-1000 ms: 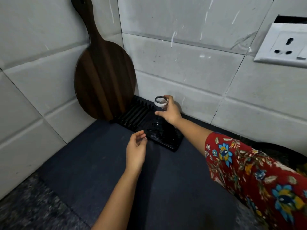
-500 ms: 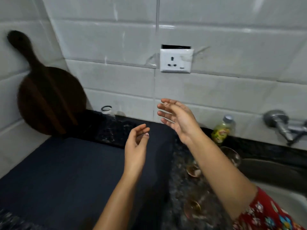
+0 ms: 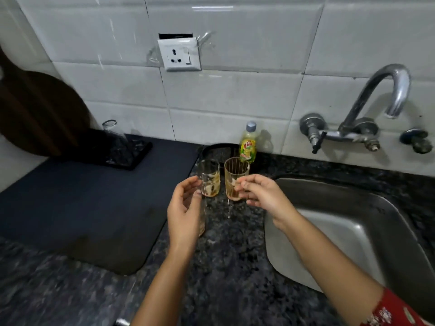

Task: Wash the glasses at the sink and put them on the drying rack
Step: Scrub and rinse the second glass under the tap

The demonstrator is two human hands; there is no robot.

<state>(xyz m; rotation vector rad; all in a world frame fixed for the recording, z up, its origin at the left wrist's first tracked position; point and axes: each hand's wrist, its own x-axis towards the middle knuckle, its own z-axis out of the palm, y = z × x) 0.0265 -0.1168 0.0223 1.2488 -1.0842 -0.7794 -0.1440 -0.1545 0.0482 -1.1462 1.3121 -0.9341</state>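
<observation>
Head view: the left hand (image 3: 184, 208) is hovering half-open, palm facing right, beside a partly hidden clear glass (image 3: 203, 222); whether it is touching cannot be told. The right hand (image 3: 263, 196) is reaching left, its loosely curled fingertips (image 3: 242, 184) at the ribbed amber-stained glass (image 3: 235, 170); whether they are gripping cannot be told. A smooth stained glass (image 3: 209, 177) is standing beside it on the speckled granite counter (image 3: 223, 267).

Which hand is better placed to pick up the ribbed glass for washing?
Right. The right hand is at the ribbed glass, beside the sink; the left hand is by the other glass.
</observation>
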